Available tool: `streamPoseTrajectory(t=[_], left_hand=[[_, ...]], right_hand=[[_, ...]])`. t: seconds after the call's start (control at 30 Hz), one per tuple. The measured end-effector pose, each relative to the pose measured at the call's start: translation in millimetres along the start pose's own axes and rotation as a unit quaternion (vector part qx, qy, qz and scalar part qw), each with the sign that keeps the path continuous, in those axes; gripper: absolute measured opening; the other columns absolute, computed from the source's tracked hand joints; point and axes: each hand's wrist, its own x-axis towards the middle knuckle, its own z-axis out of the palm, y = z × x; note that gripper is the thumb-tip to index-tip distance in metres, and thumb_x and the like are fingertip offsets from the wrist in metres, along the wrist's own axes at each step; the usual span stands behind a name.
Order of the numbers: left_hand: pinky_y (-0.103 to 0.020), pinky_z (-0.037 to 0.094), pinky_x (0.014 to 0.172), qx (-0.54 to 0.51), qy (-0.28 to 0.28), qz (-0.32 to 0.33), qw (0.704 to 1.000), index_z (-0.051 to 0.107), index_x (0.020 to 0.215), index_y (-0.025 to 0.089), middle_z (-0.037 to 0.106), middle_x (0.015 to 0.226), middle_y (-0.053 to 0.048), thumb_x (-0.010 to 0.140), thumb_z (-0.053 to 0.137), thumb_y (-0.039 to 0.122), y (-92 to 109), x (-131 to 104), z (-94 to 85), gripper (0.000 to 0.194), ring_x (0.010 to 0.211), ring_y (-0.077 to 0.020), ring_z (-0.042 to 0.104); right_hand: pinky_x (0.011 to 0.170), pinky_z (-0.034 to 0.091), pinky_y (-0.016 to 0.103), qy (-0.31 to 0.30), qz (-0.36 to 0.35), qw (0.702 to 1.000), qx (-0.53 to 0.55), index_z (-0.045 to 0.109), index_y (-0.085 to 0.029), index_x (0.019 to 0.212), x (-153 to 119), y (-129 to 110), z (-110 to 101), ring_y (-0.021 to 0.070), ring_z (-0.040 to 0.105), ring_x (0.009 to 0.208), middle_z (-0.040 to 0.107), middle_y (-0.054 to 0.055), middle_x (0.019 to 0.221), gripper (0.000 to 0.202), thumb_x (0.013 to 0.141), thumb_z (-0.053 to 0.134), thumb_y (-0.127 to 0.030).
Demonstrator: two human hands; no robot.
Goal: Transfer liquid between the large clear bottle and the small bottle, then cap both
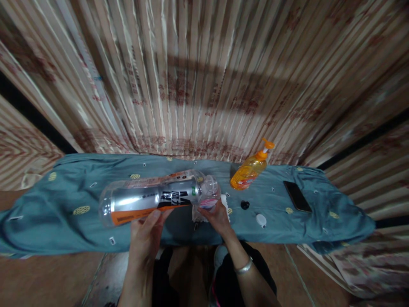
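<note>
My left hand (147, 232) is closed around the underside of a large clear plastic bottle (137, 200) with a silver, black and orange label. The bottle lies nearly level, its neck end pointing right. My right hand (217, 218) grips a small clear plastic bottle (211, 189) with a pink patch low on it. The two bottles meet at the large bottle's neck end; whether their mouths touch I cannot tell. Below the right hand, a crumpled white tissue (198, 214) lies partly hidden. A black cap (245, 205) and a white cap (261, 220) rest to the right.
A pump bottle of orange-yellow liquid (248, 172) stands at the back right of the narrow table with its teal cloth (79, 236). Farther right lies a dark phone (297, 196). A pleated beige curtain (198, 85) hangs behind, with dark poles at both sides.
</note>
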Motion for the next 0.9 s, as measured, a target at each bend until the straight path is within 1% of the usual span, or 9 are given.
streamPoseTrajectory(t=[0.13, 0.2, 0.33, 0.5, 0.63, 0.7, 0.77, 0.83, 0.9], left_hand=[[-0.051, 0.06, 0.087, 0.02, -0.005, 0.007, 1.0, 0.059, 0.051, 0.02, 0.046, 0.042, 0.009, 0.046, 0.096, 0.036, 1.8, -0.3, 2.8, 0.041, 0.049, -0.0132, 0.057], [-0.051, 0.059, 0.088, 0.02, -0.007, 0.012, 1.0, 0.058, 0.052, 0.021, 0.043, 0.041, 0.01, 0.047, 0.095, 0.036, 2.0, -0.3, 3.1, 0.041, 0.051, -0.0146, 0.059], [-0.053, 0.057, 0.092, 0.021, -0.012, 0.008, 1.0, 0.055, 0.052, 0.022, 0.043, 0.041, 0.01, 0.051, 0.094, 0.033, 1.2, -0.3, 0.9, 0.04, 0.06, -0.0187, 0.066], [-0.056, 0.057, 0.092, 0.009, -0.004, -0.007, 1.0, 0.048, 0.046, 0.023, 0.041, 0.038, 0.009, 0.051, 0.094, 0.032, 0.9, -0.8, -0.3, 0.047, 0.06, -0.0207, 0.067], [-0.056, 0.057, 0.092, 0.011, -0.001, -0.006, 1.0, 0.054, 0.05, 0.022, 0.046, 0.041, 0.008, 0.05, 0.094, 0.032, 2.3, -1.3, 2.1, 0.042, 0.061, -0.0214, 0.067], [-0.055, 0.057, 0.092, 0.01, 0.002, -0.004, 1.0, 0.06, 0.056, 0.021, 0.052, 0.045, 0.007, 0.049, 0.095, 0.033, 3.3, -1.6, 3.6, 0.037, 0.06, -0.0205, 0.067], [-0.054, 0.058, 0.091, 0.011, 0.002, -0.003, 1.0, 0.065, 0.062, 0.02, 0.053, 0.046, 0.007, 0.048, 0.096, 0.033, 3.8, -1.8, 4.6, 0.036, 0.057, -0.0183, 0.065], [-0.053, 0.058, 0.09, 0.016, 0.0, -0.002, 1.0, 0.065, 0.063, 0.02, 0.053, 0.047, 0.008, 0.048, 0.096, 0.034, 3.7, -2.0, 4.4, 0.037, 0.055, -0.0164, 0.063], [-0.052, 0.059, 0.09, 0.023, -0.005, 0.001, 1.0, 0.063, 0.059, 0.019, 0.053, 0.047, 0.007, 0.049, 0.096, 0.035, 2.9, -2.3, 3.1, 0.038, 0.056, -0.016, 0.063]], right_hand=[[0.1, 0.054, 0.047, 0.001, -0.002, 1.0, 0.0, 0.052, -0.02, 0.137, -0.2, -0.5, 0.1, 0.0309, 0.07, 0.109, 0.075, 0.01, 0.112, 0.076, 0.071, 0.084, -0.039], [0.1, 0.054, 0.046, 0.005, -0.007, 1.0, -0.001, 0.053, -0.02, 0.136, -0.1, -0.5, 0.4, 0.0309, 0.07, 0.111, 0.075, 0.01, 0.113, 0.074, 0.071, 0.083, -0.038], [0.102, 0.053, 0.046, 0.002, -0.012, 1.0, 0.006, 0.052, -0.019, 0.136, 0.3, 0.2, 0.3, 0.0303, 0.069, 0.113, 0.073, 0.011, 0.116, 0.075, 0.071, 0.083, -0.038], [0.102, 0.053, 0.047, -0.004, -0.01, 1.0, 0.004, 0.05, -0.02, 0.138, 0.8, -1.2, -0.3, 0.0298, 0.069, 0.112, 0.073, 0.011, 0.119, 0.077, 0.07, 0.083, -0.036], [0.1, 0.054, 0.047, 0.003, -0.003, 1.0, -0.002, 0.051, -0.02, 0.137, 0.4, -3.9, 0.1, 0.0295, 0.071, 0.107, 0.074, 0.01, 0.116, 0.076, 0.07, 0.083, -0.034], [0.098, 0.055, 0.047, 0.005, 0.0, 1.0, -0.005, 0.053, -0.021, 0.136, -0.2, -4.7, 0.3, 0.0291, 0.072, 0.104, 0.075, 0.009, 0.111, 0.073, 0.07, 0.083, -0.034], [0.097, 0.056, 0.046, 0.007, 0.007, 1.0, -0.011, 0.055, -0.02, 0.133, -0.9, -5.2, 0.4, 0.0293, 0.072, 0.103, 0.076, 0.008, 0.106, 0.07, 0.07, 0.082, -0.035], [0.097, 0.056, 0.046, 0.007, 0.016, 1.0, -0.016, 0.056, -0.019, 0.13, -1.5, -5.6, 0.4, 0.03, 0.072, 0.103, 0.077, 0.008, 0.103, 0.067, 0.07, 0.082, -0.037], [0.097, 0.056, 0.047, 0.009, 0.017, 1.0, -0.019, 0.056, -0.018, 0.13, -1.9, -6.1, 0.5, 0.0307, 0.072, 0.106, 0.076, 0.009, 0.105, 0.068, 0.07, 0.083, -0.037]])
